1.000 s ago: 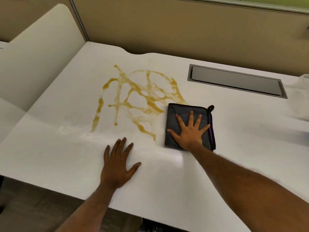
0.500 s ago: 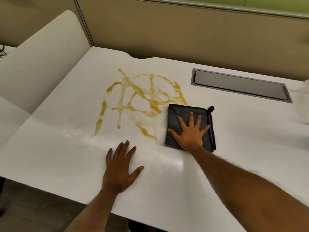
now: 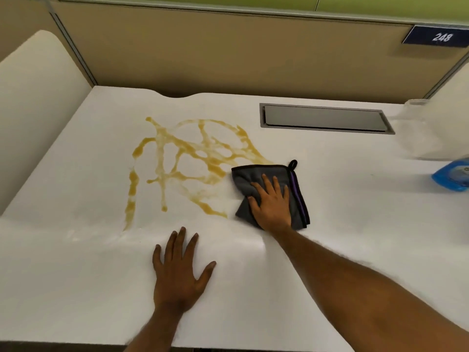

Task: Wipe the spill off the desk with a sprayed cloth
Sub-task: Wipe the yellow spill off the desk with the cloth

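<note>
A yellow-brown spill (image 3: 187, 161) spreads in looping streaks over the white desk (image 3: 355, 224), left of centre. A folded dark grey cloth (image 3: 246, 179) with a purple stripe and a hanging loop lies at the spill's right edge. My right hand (image 3: 271, 203) presses down on the cloth, fingers drawn together, and the cloth's left side bunches under them. My left hand (image 3: 179, 273) rests flat on the bare desk near the front edge, fingers spread, holding nothing.
A grey recessed cable hatch (image 3: 326, 119) sits at the back right of the desk. A blue object (image 3: 451, 176) lies at the far right edge beside a white translucent bag (image 3: 431, 130). Beige partition panels (image 3: 228, 52) close off the back and left.
My right hand's fingers have pulled together and the cloth has bunched and skewed under them. The camera has tilted up, bringing the blue object and a number plate into view. My left hand stays put.
</note>
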`<action>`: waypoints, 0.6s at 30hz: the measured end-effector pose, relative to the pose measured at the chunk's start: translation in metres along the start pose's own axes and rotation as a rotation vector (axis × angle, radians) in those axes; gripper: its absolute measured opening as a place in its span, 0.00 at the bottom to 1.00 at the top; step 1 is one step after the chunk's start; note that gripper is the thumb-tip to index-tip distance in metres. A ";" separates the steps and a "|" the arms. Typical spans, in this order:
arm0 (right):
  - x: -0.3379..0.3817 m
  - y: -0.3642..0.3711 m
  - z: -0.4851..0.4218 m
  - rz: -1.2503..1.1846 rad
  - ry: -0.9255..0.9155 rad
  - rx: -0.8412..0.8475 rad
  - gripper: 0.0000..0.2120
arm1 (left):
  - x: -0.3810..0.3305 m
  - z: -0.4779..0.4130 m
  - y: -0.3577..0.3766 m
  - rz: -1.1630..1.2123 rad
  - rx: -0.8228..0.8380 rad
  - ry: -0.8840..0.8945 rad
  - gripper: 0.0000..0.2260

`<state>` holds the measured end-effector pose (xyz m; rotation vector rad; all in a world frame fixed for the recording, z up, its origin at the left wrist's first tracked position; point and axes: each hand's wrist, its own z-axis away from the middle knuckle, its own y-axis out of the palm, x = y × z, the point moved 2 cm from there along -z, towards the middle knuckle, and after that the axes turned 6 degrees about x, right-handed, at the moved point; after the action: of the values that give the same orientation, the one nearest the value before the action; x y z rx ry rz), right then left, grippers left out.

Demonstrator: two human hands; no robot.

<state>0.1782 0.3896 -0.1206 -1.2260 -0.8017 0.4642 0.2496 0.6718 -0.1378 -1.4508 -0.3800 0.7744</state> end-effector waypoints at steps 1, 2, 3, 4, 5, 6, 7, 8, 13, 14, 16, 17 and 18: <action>0.012 0.003 -0.004 -0.009 -0.036 0.013 0.32 | 0.000 0.000 0.000 -0.005 0.005 -0.001 0.34; 0.022 0.007 -0.003 -0.013 -0.097 0.028 0.32 | 0.000 -0.001 0.001 -0.004 0.004 -0.002 0.34; 0.030 0.011 0.004 -0.018 -0.173 0.047 0.31 | 0.001 0.000 0.001 -0.003 0.003 -0.003 0.34; 0.034 0.015 0.017 -0.028 -0.250 0.061 0.29 | 0.002 0.001 0.001 -0.006 0.004 -0.005 0.34; 0.032 0.017 0.032 -0.045 -0.310 0.055 0.27 | 0.002 0.001 0.001 -0.011 0.004 -0.003 0.34; 0.023 0.018 0.047 -0.071 -0.337 0.024 0.26 | 0.002 0.001 0.001 -0.016 0.004 -0.001 0.34; 0.010 0.017 0.058 -0.094 -0.332 -0.018 0.25 | 0.002 0.001 0.001 -0.019 0.002 -0.002 0.34; -0.004 0.015 0.065 -0.105 -0.304 -0.059 0.24 | 0.002 0.001 0.001 -0.020 0.003 -0.003 0.34; -0.024 0.004 0.040 -0.039 -0.040 -0.107 0.30 | 0.001 0.000 0.003 -0.011 -0.012 0.004 0.35; -0.014 0.005 0.032 0.014 0.008 -0.076 0.32 | 0.000 0.000 0.003 -0.009 -0.012 0.005 0.35; 0.014 0.012 0.019 0.105 0.066 0.019 0.37 | 0.001 0.000 0.002 -0.011 -0.011 0.006 0.35; 0.030 0.017 0.018 0.134 0.052 0.056 0.39 | 0.001 0.000 0.002 -0.012 -0.007 0.004 0.35; 0.046 0.022 0.020 0.153 0.007 0.084 0.39 | 0.002 0.000 0.002 -0.011 -0.003 0.002 0.34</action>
<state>0.1946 0.4413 -0.1254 -1.2148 -0.6790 0.6120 0.2501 0.6730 -0.1401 -1.4517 -0.3872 0.7638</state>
